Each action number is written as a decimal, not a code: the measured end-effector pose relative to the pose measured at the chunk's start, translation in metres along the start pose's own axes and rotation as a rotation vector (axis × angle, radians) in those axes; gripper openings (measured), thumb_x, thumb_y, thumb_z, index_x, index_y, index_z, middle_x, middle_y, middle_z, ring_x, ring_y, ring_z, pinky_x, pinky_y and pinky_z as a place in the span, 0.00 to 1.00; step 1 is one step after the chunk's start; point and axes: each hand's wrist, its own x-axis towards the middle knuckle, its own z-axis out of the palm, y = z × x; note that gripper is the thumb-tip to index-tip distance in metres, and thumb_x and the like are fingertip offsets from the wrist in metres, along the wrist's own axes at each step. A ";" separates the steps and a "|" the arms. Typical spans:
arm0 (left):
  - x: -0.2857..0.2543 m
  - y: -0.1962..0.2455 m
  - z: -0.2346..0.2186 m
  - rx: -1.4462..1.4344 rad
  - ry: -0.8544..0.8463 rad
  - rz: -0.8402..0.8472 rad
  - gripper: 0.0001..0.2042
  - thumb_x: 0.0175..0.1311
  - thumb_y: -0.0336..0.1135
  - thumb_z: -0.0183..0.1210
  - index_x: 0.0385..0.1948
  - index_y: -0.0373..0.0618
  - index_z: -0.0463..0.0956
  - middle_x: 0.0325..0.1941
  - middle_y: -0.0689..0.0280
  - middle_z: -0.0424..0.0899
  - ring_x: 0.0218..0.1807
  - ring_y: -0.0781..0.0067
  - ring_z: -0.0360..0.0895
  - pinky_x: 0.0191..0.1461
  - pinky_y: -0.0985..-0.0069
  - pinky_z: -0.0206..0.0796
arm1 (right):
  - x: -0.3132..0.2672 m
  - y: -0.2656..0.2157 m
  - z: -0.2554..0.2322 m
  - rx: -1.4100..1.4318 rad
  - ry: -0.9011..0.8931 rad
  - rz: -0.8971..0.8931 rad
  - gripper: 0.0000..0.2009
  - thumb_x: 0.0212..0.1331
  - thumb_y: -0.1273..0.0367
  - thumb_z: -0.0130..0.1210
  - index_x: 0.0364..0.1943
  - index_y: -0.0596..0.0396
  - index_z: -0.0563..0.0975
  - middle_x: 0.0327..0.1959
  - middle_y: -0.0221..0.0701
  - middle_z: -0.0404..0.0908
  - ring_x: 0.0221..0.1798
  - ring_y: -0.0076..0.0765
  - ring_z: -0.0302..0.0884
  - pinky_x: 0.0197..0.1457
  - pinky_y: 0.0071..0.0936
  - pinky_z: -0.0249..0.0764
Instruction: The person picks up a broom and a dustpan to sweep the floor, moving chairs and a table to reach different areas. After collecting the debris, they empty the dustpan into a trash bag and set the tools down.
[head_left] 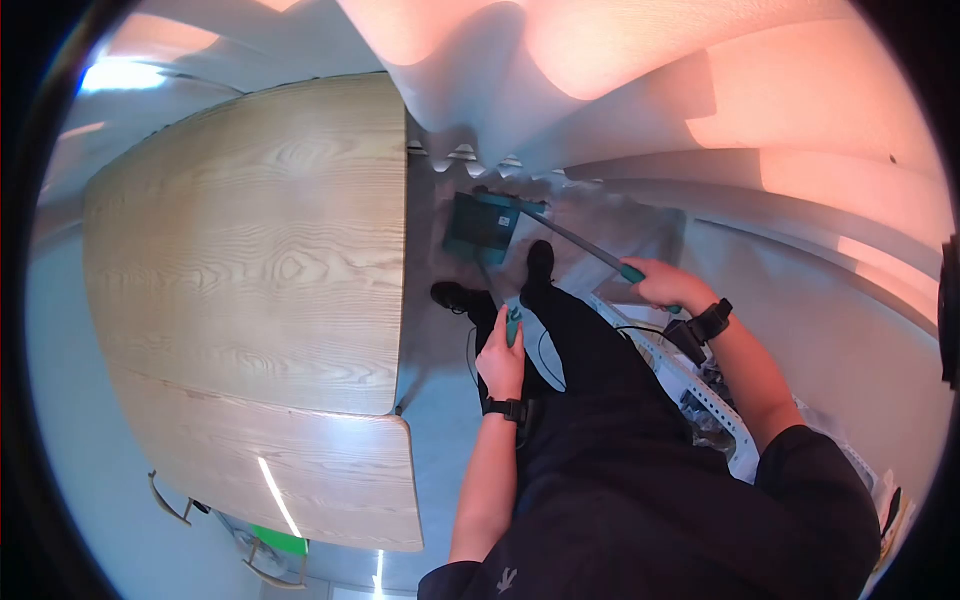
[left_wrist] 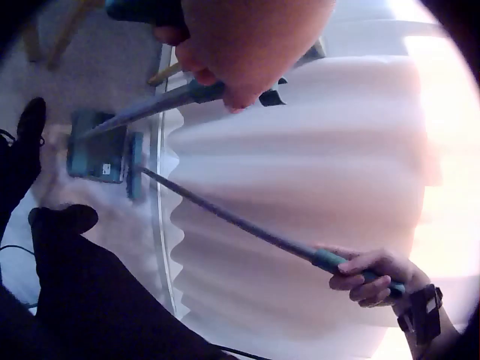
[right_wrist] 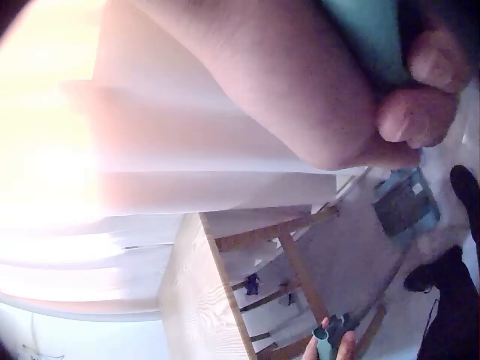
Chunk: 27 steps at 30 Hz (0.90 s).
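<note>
My left hand [head_left: 502, 362] grips the green top of a long-handled dustpan [head_left: 480, 230]. The dark green pan lies on the floor in front of my shoes, a small white label on it. My right hand [head_left: 667, 284] holds the green grip of a broom [left_wrist: 225, 215], whose grey stick slants down to the pan. In the left wrist view the narrow green broom head [left_wrist: 135, 166] sits right along the pan's edge, beside the curtain hem. Large in the right wrist view, the right hand [right_wrist: 300, 97] wraps the green grip.
A wooden table [head_left: 260, 250] stands to the left, its legs visible in the right wrist view. Long pale curtains [head_left: 560, 60] hang ahead and to the right. Close by my right leg is a white perforated metal frame [head_left: 735, 430] with bagged items. Thin black cables run near my legs.
</note>
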 end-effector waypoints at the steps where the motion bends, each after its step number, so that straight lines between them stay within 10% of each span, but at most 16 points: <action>1: -0.002 -0.003 0.004 -0.039 0.039 -0.032 0.19 0.61 0.39 0.61 0.55 0.57 0.75 0.33 0.58 0.84 0.32 0.53 0.81 0.33 0.62 0.72 | 0.003 0.000 0.002 0.036 0.030 -0.016 0.31 0.51 0.71 0.46 0.66 0.46 0.65 0.23 0.35 0.77 0.18 0.28 0.70 0.21 0.29 0.64; 12: -0.028 -0.020 -0.012 -0.227 0.162 -0.200 0.21 0.56 0.37 0.61 0.55 0.54 0.76 0.36 0.50 0.83 0.40 0.45 0.80 0.42 0.58 0.73 | 0.088 -0.005 0.067 0.191 -0.041 -0.296 0.36 0.47 0.76 0.45 0.68 0.54 0.59 0.20 0.36 0.76 0.19 0.34 0.74 0.22 0.33 0.67; 18: -0.124 0.005 -0.053 -0.389 0.479 -0.270 0.21 0.53 0.34 0.60 0.52 0.54 0.78 0.37 0.50 0.83 0.40 0.47 0.81 0.42 0.64 0.73 | 0.123 0.015 0.009 0.038 -0.197 -0.371 0.30 0.51 0.76 0.43 0.65 0.51 0.61 0.18 0.30 0.68 0.16 0.29 0.68 0.18 0.31 0.63; 23: -0.232 -0.003 -0.020 -0.387 0.484 -0.433 0.23 0.49 0.35 0.61 0.53 0.58 0.78 0.37 0.53 0.84 0.38 0.50 0.82 0.42 0.67 0.74 | 0.198 0.041 -0.002 0.042 -0.264 -0.344 0.33 0.51 0.78 0.45 0.67 0.55 0.54 0.20 0.33 0.71 0.18 0.31 0.70 0.20 0.32 0.70; 27: -0.289 -0.049 0.032 -0.395 0.842 -0.541 0.20 0.49 0.37 0.60 0.48 0.55 0.80 0.37 0.55 0.84 0.38 0.51 0.82 0.43 0.67 0.75 | 0.229 0.030 0.023 -0.286 -0.224 -0.344 0.28 0.54 0.77 0.44 0.63 0.55 0.58 0.23 0.34 0.72 0.21 0.34 0.71 0.23 0.36 0.71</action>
